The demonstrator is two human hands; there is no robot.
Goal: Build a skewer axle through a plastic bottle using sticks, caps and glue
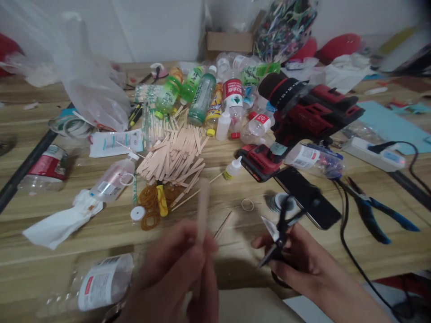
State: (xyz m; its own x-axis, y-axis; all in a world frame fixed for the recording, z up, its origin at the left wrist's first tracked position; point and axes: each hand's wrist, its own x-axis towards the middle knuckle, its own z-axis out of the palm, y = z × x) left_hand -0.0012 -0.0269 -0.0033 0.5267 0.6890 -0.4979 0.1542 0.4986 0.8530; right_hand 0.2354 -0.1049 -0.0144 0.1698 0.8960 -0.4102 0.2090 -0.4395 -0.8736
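Close to the camera, my left hand (178,269) pinches a flat wooden craft stick (202,211), held nearly upright and blurred by motion. To its right, my right hand (299,264) is closed on a dark pair of scissors (280,242); part of them is hidden behind the fingers. Beside the blades shows a small white pointed piece (271,228), and I cannot tell whether it is held too. Beyond my left hand lies a heap of loose craft sticks (175,152). Between the hands, thin sticks (222,225) and a rubber band (247,205) rest on the table.
A red and black cordless drill (303,112) stands at right, near a phone (308,197), blue-handled pliers (370,206) and a power strip (373,152). Plastic bottles (202,98) crowd the back. Rubber bands (148,202), a glue bottle (233,168) and an empty bottle (104,280) lie nearer.
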